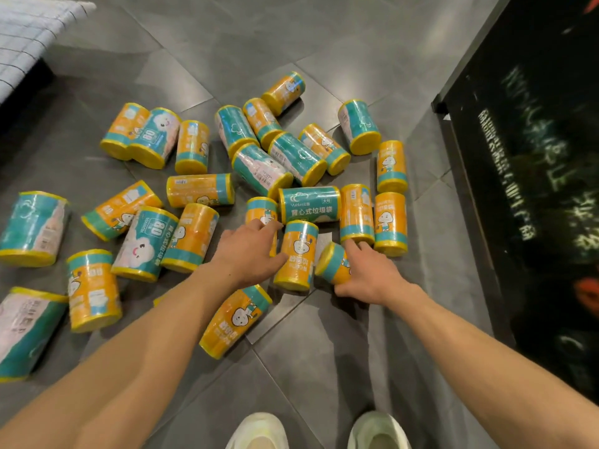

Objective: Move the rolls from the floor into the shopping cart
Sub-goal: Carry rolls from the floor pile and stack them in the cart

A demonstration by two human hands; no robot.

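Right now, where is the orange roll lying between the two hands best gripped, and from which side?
Grip the orange roll around its middle from above, fingers and thumb across its round sides. It lies flat on the floor, and the left hand already reaches over its left side, probably the nearer hand to take it.

Both forearms [155, 325] are bare, with no sleeves showing. Pale whitish shoes [259, 431] with a faint green tint sit at bottom centre.

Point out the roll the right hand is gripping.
The small orange roll with the teal band, tilted under the right hand, just right of the upright-looking orange roll that the left hand touches.
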